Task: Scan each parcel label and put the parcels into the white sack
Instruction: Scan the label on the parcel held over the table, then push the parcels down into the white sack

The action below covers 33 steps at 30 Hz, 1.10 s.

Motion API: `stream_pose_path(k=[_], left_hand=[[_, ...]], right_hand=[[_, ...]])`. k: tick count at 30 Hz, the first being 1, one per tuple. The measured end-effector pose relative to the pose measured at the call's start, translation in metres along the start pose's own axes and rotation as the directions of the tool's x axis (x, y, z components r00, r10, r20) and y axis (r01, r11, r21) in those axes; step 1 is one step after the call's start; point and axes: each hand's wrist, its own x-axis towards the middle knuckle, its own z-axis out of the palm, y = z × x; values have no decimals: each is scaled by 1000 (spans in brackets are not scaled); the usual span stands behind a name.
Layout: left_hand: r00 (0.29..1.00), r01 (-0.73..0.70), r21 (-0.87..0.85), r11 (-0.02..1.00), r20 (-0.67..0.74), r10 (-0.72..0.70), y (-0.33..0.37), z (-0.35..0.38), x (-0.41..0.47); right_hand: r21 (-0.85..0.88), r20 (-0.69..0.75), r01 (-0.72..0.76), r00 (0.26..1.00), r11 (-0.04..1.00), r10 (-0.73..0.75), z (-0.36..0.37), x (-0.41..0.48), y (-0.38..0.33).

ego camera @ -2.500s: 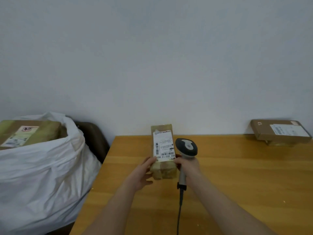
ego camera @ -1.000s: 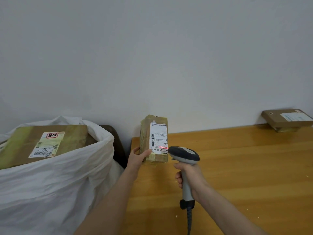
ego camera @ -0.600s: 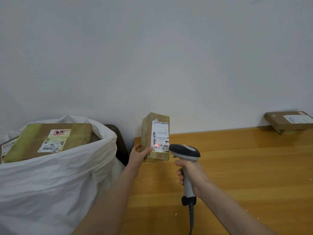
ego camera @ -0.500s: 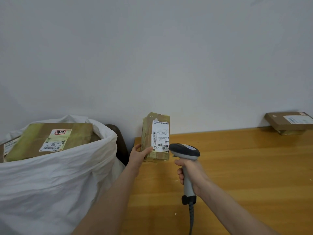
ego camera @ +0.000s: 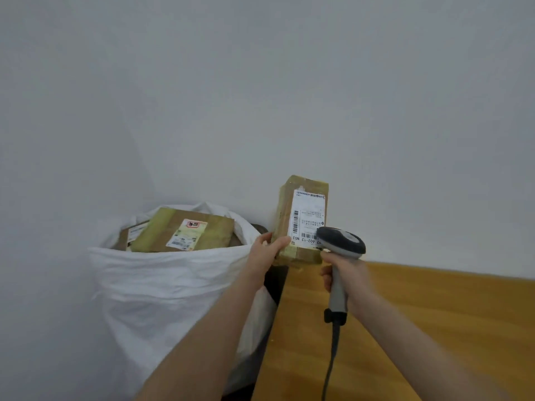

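Note:
My left hand grips the lower left corner of a small taped cardboard parcel, held upright in the air above the table's left end, its white label facing me. My right hand grips the handle of a grey barcode scanner, whose head overlaps the label's lower right corner. The white sack stands on the floor to the left, open at the top. A larger taped parcel with a label lies on top inside it, with another parcel's edge beside it.
The wooden table fills the lower right; its left edge runs beside the sack. The scanner's cable hangs down over the table. A dark chair back shows between sack and table. A plain wall lies behind.
The view has swung left, so the sack now sits nearer the centre and the far right parcel is out of view. The held parcel has risen and moved towards the sack; the red scan light is gone.

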Motion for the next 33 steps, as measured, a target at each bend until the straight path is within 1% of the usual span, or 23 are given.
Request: stream_pose_path(k=[2, 6, 10, 13, 15, 18, 22, 23, 24, 25, 27, 28, 29, 30, 32, 33], left_hand=[[996, -51, 37, 998, -77, 54, 23, -27, -8], [961, -120, 135, 984, -233, 149, 52, -90, -15], [918, -116, 171, 978, -357, 171, 71, -158, -9], [870, -114, 244, 963, -444, 216, 82, -213, 5], [830, -94, 332, 939, -495, 257, 90, -249, 18], [791, -18, 478, 878, -531, 305, 102, -305, 45], [755, 126, 665, 736, -545, 363, 104, -375, 84], [756, 164, 706, 689, -538, 373, 101, -390, 94], [773, 201, 742, 640, -521, 362, 97, -400, 102], [806, 235, 772, 591, -495, 325, 91, -409, 111], [887, 295, 842, 451, -417, 198, 76, -416, 123], [917, 304, 872, 383, -377, 132, 70, -418, 131], [938, 289, 896, 338, -335, 86, 68, -419, 136], [953, 260, 901, 346, -298, 61, 70, -421, 141], [975, 164, 880, 445, -213, 61, 76, -422, 150], [983, 119, 874, 471, -172, 70, 78, -421, 154]], right_hand=[[5, 55, 1, 999, 1000, -1, 31, 5, -5], [9, 145, -14, 989, 1000, 12, 93, 9, -7], [-27, 201, -32, 979, 999, 37, 142, 21, 0], [-65, 216, -17, 976, 998, 30, 181, 34, 8], [-94, 226, 0, 974, 996, 21, 213, 42, 11], [-130, 242, 27, 970, 991, 5, 272, 59, 14], [-178, 205, 27, 979, 984, 10, 349, 86, 18], [-184, 195, 28, 981, 983, 9, 364, 94, 20], [-196, 180, 40, 984, 980, -4, 376, 101, 21], [-214, 170, 49, 985, 976, -13, 386, 107, 23], [-253, 161, 58, 987, 966, -18, 394, 115, 27], [-281, 149, 55, 989, 958, -13, 397, 119, 31], [-307, 136, 48, 991, 950, -6, 398, 123, 35], [-328, 131, 33, 991, 944, 11, 399, 125, 38], [-339, 138, 0, 989, 941, 49, 400, 131, 43], [-336, 147, -9, 987, 942, 61, 400, 135, 44]])
